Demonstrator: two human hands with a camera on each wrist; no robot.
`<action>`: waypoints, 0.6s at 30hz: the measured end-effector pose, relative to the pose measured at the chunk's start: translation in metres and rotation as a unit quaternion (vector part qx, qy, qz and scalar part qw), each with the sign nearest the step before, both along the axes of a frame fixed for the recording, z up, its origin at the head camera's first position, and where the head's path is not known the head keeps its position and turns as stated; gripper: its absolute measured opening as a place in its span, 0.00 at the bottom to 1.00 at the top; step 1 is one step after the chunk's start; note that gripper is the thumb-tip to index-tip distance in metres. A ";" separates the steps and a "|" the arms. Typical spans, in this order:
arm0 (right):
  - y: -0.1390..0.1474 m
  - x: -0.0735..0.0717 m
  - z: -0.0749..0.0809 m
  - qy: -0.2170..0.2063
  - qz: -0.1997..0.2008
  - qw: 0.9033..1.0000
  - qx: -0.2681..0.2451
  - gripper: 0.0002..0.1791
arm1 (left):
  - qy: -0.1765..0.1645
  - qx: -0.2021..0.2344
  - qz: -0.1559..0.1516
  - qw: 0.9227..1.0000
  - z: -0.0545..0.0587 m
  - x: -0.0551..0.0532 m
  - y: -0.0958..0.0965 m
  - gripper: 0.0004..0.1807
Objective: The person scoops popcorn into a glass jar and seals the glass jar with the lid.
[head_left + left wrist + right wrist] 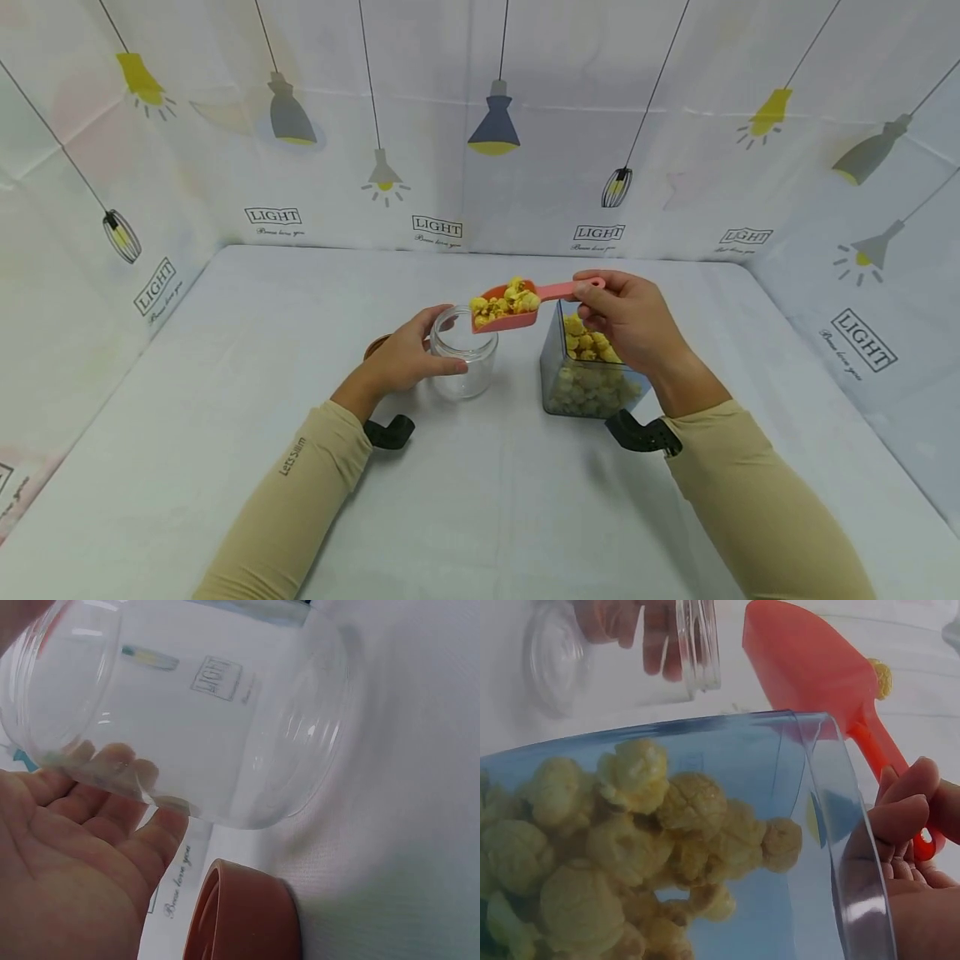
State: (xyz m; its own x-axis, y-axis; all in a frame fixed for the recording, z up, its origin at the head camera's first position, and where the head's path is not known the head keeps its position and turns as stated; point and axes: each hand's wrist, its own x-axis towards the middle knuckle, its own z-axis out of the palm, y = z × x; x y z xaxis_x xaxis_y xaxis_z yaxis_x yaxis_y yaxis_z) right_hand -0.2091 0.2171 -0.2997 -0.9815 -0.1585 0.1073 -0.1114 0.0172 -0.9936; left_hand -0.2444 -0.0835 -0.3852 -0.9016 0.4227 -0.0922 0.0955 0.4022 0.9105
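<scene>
- Labels legible?
- Backdrop [450,42] ahead of left hand [405,358] and right hand [630,321]: boxed "LIGHT", repeated, small script under it; "love you" readable in left wrist view. Left sleeve [292,500], behind left hand, reads "Lets Slim".
- What do the wrist cams add?
- Left wrist: side of a brown round piece [259,915], near left fingertips; head view gives only a rim sliver past that hand. Right wrist: underside of red scoop [802,660], one yellow piece [882,679] poking past its edge. Full popcorn load [513,300] shows only in head view.
- Hands?
- Left wraps clear jar [474,383], thumb across near side, fingers around far side. Right pinches scoop handle between thumb and fingers, bowl held out toward left hand.
- Scoop vs jar?
- Lip overlaps jar mouth in head view, right beside left hand; can't tell if touching.
- Container?
- Translucent container [553,375] just below right hand, popcorn [588,342] inside.
</scene>
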 end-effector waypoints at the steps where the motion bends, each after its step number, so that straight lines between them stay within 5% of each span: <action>1: -0.001 0.000 0.000 -0.002 -0.002 1.000 0.010 0.19 | 0.000 0.001 -0.001 1.000 0.000 0.000 0.000 0.51; 18: -0.009 -0.009 0.007 -0.012 -0.021 0.987 0.161 0.22 | -0.008 0.009 -0.002 1.000 0.001 0.002 0.001 0.51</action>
